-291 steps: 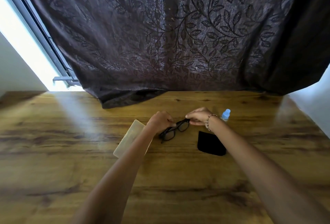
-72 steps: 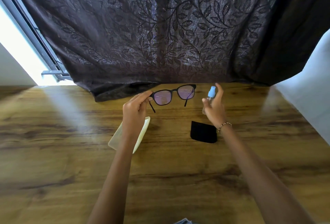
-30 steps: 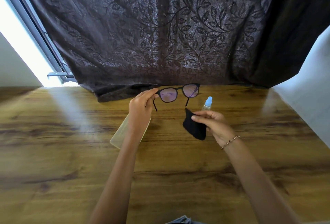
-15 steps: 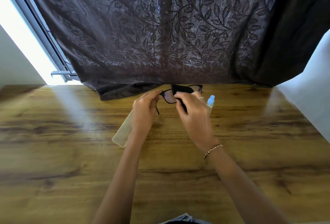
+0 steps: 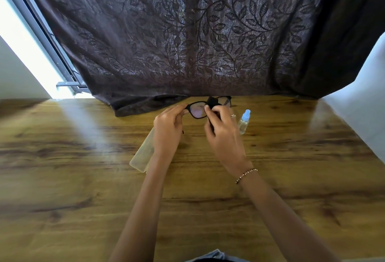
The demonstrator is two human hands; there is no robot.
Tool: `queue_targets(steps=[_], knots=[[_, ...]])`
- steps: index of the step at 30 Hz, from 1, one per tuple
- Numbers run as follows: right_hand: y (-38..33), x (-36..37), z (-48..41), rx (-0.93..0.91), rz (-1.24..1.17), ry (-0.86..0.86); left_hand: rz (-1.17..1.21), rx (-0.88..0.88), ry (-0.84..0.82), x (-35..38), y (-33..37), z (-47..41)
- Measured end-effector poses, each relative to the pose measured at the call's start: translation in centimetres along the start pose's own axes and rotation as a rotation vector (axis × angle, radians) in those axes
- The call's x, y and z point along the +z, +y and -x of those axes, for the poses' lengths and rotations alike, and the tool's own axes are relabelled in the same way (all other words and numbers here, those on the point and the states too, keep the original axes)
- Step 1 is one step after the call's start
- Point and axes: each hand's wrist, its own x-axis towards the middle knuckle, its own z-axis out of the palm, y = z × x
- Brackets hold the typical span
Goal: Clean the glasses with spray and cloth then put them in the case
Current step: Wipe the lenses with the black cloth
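Observation:
Black-framed glasses (image 5: 198,111) are held up above the wooden table (image 5: 83,178). My left hand (image 5: 168,128) pinches the frame's left end. My right hand (image 5: 223,134) presses a black cloth (image 5: 212,102) against the middle of the frame, near the bridge, and covers most of the right lens. A small clear spray bottle (image 5: 244,122) with a blue cap stands on the table just right of my right hand. The pale translucent case (image 5: 143,153) lies on the table under my left wrist, partly hidden by it.
A dark leaf-patterned curtain (image 5: 187,42) hangs at the table's far edge and drapes onto it. A bright window frame (image 5: 41,38) is at the far left. A white wall (image 5: 364,105) borders the table on the right.
Since a second ago my right hand has brought the black cloth up from beside the bottle onto the glasses. The left hand has kept the frame raised.

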Motion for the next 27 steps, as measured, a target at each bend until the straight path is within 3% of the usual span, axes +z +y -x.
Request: queue_targets(steps=[5, 11, 17, 23, 27], knots=[[-0.8, 0.4, 0.5, -0.145, 0.020, -0.099, -0.010, 0.043, -0.046, 0.1, 0.1, 0.1], [-0.6, 0.1, -0.8, 0.027, -0.002, -0.046, -0.001, -0.002, 0.019, -0.4, -0.2, -0.1], [-1.7, 0.4, 0.0, -0.122, 0.007, -0.135, -0.016, 0.036, -0.032, -0.2, -0.2, 0.2], [-1.3, 0.2, -1.0, 0.063, 0.011, -0.045, 0.006, -0.010, 0.040, -0.6, -0.9, 0.0], [-2.5, 0.6, -0.1, -0.042, 0.000, -0.093, -0.009, 0.012, 0.024, -0.7, -1.0, 0.0]])
